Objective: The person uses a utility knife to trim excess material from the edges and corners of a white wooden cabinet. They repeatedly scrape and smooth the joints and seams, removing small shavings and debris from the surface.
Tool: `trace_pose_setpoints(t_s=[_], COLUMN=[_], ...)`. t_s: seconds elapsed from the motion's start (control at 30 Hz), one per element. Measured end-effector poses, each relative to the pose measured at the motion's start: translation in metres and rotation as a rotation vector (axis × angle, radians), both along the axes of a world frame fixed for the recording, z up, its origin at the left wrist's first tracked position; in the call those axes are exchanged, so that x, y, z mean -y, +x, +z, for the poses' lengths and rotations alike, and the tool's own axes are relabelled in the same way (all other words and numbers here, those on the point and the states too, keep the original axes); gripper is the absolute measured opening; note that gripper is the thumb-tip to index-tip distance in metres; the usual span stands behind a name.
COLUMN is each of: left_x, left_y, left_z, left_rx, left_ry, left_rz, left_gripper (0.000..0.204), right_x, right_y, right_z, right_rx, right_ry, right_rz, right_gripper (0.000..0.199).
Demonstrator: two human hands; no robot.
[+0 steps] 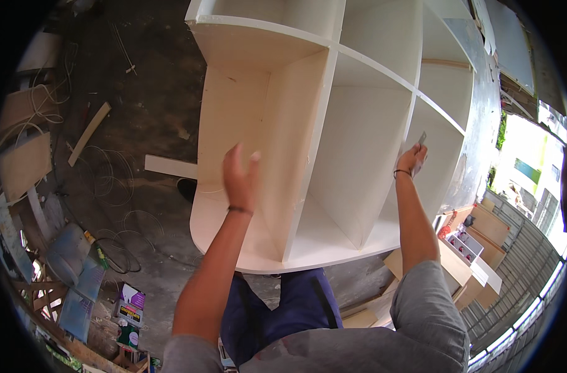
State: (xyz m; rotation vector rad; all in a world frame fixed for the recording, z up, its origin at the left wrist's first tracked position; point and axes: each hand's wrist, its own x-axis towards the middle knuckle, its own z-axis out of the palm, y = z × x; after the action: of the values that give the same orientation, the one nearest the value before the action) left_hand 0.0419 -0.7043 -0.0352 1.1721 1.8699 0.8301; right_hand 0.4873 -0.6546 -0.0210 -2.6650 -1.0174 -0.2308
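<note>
A large white shelf unit (215, 239) with several open compartments stands right in front of my legs, its base board rounded at the left corner. My left hand (240, 180) is raised before the cream-coloured left compartment, thumb and fingers apart, slightly blurred, with nothing in it. On the right, my right hand (411, 160) is closed around a small flat grey tool (422, 137), whose tip points up; its exact kind is too small to tell. That hand is near the front edge of an upright divider (408, 127); contact cannot be made out.
A white strip of board (170, 166) and a curved wooden strip (89, 133) lie on the dark floor at left, among loose wire loops. Boxes (131, 297) sit at lower left. Wooden panels and a white tray of bottles (464, 245) stand at right.
</note>
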Motion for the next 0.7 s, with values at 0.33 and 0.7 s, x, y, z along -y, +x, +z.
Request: trace_pose_setpoints(t_s=[0.33, 0.7], left_x=[-0.234, -0.239], left_y=[0.153, 0.178], left_z=[0.022, 0.031], left_rx=[0.354, 0.298], left_ry=[-0.292, -0.169], left_rz=[0.257, 0.625], left_gripper=[0.032, 0.020], right_x=[0.021, 0.013], right_y=[-0.032, -0.038], right_z=[-0.020, 0.002], right_rx=[-0.283, -0.453], right_ry=[0.045, -0.022], right_rz=[-0.284, -0.379], right_gripper=[0.031, 0.033])
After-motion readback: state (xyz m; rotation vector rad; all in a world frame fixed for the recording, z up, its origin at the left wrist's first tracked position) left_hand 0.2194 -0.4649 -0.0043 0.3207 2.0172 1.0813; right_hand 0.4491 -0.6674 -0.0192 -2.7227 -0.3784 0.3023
